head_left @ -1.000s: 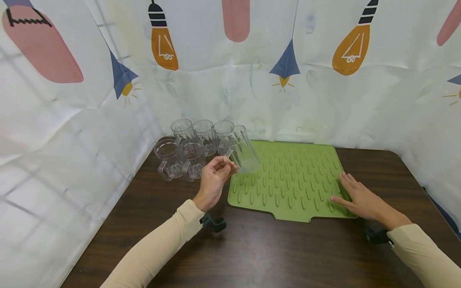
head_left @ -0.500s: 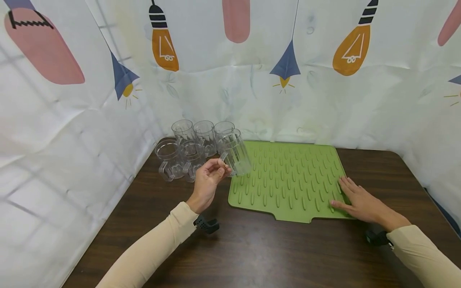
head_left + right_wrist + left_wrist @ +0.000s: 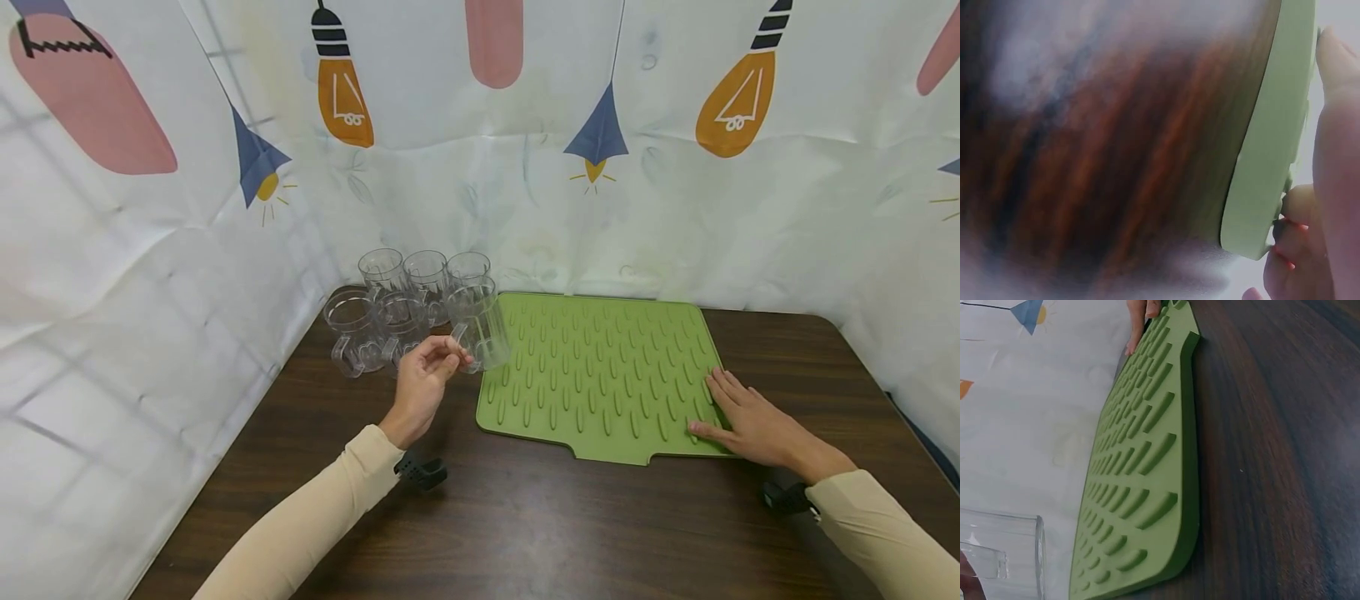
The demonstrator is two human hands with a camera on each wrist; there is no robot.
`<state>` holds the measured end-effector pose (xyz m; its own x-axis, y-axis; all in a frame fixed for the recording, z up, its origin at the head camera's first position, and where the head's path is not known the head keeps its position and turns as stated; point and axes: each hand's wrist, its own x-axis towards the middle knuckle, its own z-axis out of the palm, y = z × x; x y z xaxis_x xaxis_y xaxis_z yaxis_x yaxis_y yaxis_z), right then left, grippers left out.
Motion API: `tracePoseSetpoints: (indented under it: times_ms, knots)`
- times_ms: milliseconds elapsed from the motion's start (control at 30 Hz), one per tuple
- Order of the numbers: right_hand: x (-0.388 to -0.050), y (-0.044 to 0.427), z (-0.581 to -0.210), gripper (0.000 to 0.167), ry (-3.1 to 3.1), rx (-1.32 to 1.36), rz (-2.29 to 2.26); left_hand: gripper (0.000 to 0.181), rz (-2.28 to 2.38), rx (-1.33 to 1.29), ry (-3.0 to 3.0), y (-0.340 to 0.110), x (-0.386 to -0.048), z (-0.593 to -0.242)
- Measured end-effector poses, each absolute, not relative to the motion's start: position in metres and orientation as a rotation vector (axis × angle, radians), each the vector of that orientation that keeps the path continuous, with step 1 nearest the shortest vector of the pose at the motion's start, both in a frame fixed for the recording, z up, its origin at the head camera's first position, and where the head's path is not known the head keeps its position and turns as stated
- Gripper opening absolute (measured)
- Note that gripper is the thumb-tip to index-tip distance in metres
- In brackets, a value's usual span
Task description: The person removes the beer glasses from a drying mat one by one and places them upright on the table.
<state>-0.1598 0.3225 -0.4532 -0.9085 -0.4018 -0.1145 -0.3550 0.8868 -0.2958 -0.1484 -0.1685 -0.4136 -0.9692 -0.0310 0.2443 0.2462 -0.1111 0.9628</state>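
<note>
My left hand [image 3: 423,383] pinches the handle of a clear mug [image 3: 483,333], which hangs over the left edge of a green ribbed drying mat [image 3: 600,367], tilted slightly. In the left wrist view, part of the clear mug [image 3: 1019,550] shows at the lower left beside the mat [image 3: 1141,475]. My right hand [image 3: 757,421] rests on the mat's right edge with its fingers spread. The right wrist view shows that hand [image 3: 1341,144] against the mat's side [image 3: 1266,150]. More clear mugs stand left of the mat, including a front one [image 3: 352,333] and a back one [image 3: 426,279].
The mugs are grouped at the table's back left, three behind and two in front. A dark wood table [image 3: 525,525] carries everything. A white printed cloth [image 3: 480,183] hangs behind and along the left side.
My left hand has moved left and slightly down with the mug, which now leans less, closer to the other mugs. My right hand stays on the mat's right edge.
</note>
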Motion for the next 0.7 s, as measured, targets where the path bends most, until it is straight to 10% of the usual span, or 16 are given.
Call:
tracePoseSetpoints:
  times_ms: [700]
  knots:
    - [-0.157, 0.321, -0.453, 0.101, 2.881, -0.582, -0.418, 0.007, -2.021, -0.191, -2.081, -0.186, -0.141, -0.432]
